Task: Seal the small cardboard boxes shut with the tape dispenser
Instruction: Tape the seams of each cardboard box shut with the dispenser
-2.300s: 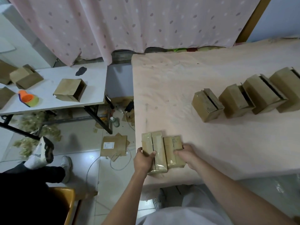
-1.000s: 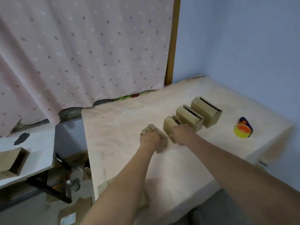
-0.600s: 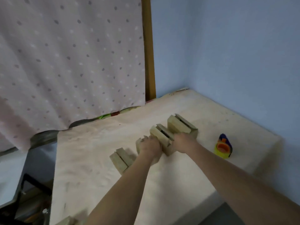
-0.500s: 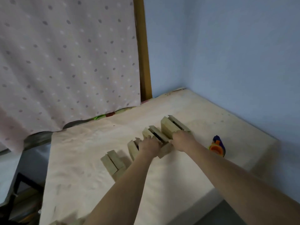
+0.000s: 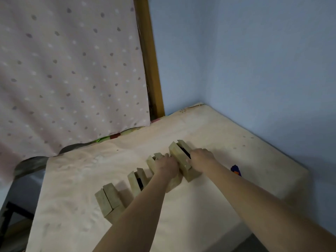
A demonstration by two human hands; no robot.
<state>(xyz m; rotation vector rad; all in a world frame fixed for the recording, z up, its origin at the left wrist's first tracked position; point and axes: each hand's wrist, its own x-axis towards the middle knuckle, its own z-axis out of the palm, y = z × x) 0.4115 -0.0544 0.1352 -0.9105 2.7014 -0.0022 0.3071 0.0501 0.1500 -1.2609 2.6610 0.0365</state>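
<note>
Left hand [image 5: 166,167] and right hand [image 5: 201,159] press curled fingers on adjacent boxes [image 5: 179,157] — likely closing flaps for taping — the dispenser [image 5: 236,170] lying just right, untouched.

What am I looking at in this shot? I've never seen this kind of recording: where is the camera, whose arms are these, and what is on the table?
The camera sits on a person's head, looking down past their bare arms. Four small cardboard boxes stand in a row on a pale table. The left hand rests on the third box; the right hand rests on the farthest box, whose flaps gape. The nearest box and second box are untouched. The tape dispenser lies beyond the right forearm, mostly hidden.
</note>
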